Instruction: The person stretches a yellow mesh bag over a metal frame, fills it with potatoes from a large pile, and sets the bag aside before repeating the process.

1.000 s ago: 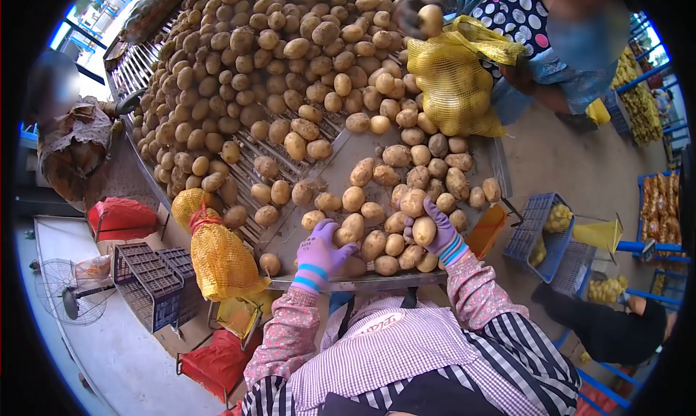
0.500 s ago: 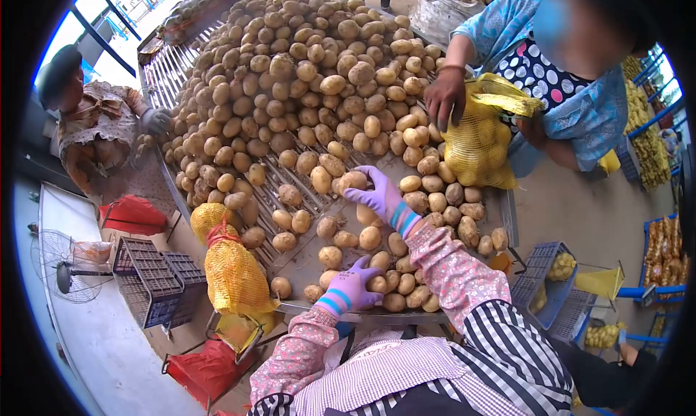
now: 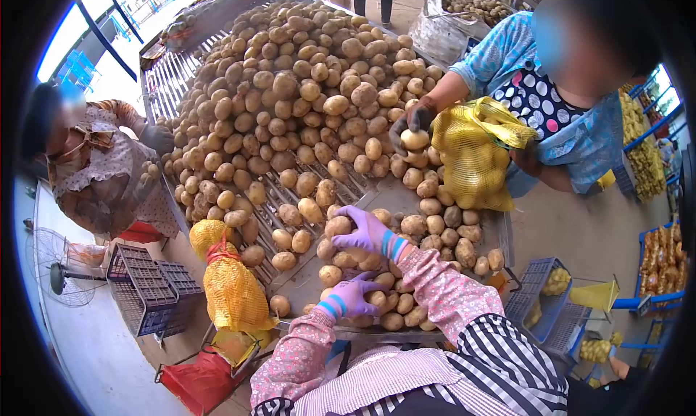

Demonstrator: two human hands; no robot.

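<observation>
Many potatoes (image 3: pixel 283 86) lie heaped on a slatted metal table (image 3: pixel 304 267). My right hand (image 3: pixel 364 231), in a purple glove, is curled around a potato (image 3: pixel 338 227) above other potatoes near the middle of the table. My left hand (image 3: pixel 353 298), gloved the same way, rests at the near edge with its fingers around a potato (image 3: pixel 375 298). Loose potatoes lie between and beside both hands. A full yellow mesh bag (image 3: pixel 233 293), tied with red, stands at the table's near left corner.
At the right a co-worker's gloved hand (image 3: pixel 413 126) holds a potato beside a yellow mesh bag (image 3: pixel 473 158). Another person (image 3: pixel 109 162) stands at the left side. Crates (image 3: pixel 148 289), a fan (image 3: pixel 61 274) and red bags (image 3: pixel 199 380) are below left; blue crates (image 3: pixel 540 293) are at right.
My right hand has moved down and slightly left, nearer my left hand, with a potato. The co-worker at the right has reached onto the heap and taken a potato.
</observation>
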